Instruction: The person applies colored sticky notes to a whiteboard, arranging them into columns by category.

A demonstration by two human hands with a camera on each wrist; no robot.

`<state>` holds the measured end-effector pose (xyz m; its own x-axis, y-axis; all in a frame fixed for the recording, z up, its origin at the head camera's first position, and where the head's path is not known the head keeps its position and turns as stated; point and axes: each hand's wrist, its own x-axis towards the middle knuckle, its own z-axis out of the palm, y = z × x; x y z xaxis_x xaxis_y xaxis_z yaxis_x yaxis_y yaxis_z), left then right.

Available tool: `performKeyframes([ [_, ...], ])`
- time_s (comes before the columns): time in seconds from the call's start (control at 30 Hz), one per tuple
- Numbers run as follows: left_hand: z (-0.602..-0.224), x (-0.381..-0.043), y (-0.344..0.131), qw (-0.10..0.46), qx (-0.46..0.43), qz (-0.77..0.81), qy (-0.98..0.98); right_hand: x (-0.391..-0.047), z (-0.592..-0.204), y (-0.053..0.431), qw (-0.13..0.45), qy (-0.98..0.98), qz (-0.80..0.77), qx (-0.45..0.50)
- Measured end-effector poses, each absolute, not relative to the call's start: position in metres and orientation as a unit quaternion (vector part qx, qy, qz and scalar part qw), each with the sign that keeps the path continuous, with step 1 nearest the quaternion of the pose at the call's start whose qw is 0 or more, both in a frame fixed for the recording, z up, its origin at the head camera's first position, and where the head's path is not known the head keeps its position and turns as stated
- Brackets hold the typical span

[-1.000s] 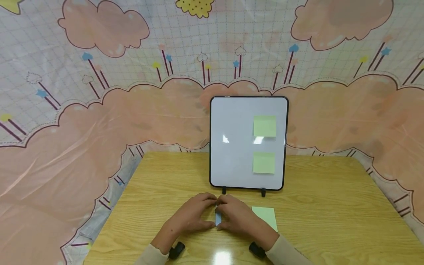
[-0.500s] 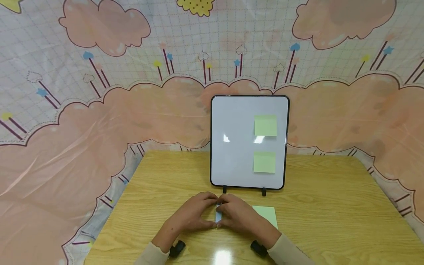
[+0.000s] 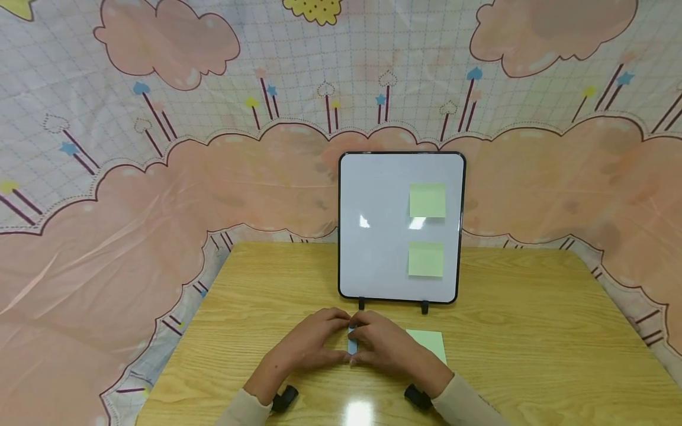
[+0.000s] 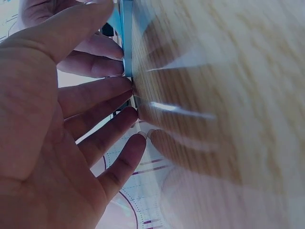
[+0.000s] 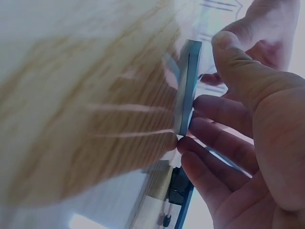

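A pad of blue sticky notes (image 3: 352, 342) lies flat on the table between the hands, mostly hidden by them in the head view. The pad's thick edge (image 5: 188, 88) shows in the right wrist view, and in the left wrist view a blue sheet (image 4: 116, 21) stands slightly off it. My left hand (image 3: 309, 343) grips the pad from the left, thumb at the near end and fingers at the far end. From the right, my right hand (image 3: 385, 346) holds it likewise, with fingertips (image 5: 202, 102) against the pad. The two hands' fingertips nearly meet.
Behind the hands a whiteboard (image 3: 375, 254) stands upright on small black feet. Two green sticky notes, an upper note (image 3: 427, 200) and a lower note (image 3: 425, 259), are on its right half. Another green note (image 3: 431, 343) lies on the wooden table (image 3: 533, 331), partly behind the right forearm.
Both hands stay at the blue pad with only slight shifts; their thumbs sit marginally closer to the far side. The whiteboard and green notes keep their places.
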<state>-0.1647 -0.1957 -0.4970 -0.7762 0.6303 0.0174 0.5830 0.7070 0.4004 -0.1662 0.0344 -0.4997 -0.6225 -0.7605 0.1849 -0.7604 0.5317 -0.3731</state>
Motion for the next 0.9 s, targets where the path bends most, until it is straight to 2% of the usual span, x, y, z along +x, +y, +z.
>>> performKeyframes([
  [0.43,-0.495,-0.166,-0.194,0.047,0.335,0.198,0.92,-0.167,-0.502,0.036,-0.016,0.867,-0.238,-0.438],
  [0.9,-0.486,-0.146,-0.197,-0.014,0.331,0.17,0.928,-0.174,-0.492,0.032,0.006,0.876,-0.249,-0.412],
])
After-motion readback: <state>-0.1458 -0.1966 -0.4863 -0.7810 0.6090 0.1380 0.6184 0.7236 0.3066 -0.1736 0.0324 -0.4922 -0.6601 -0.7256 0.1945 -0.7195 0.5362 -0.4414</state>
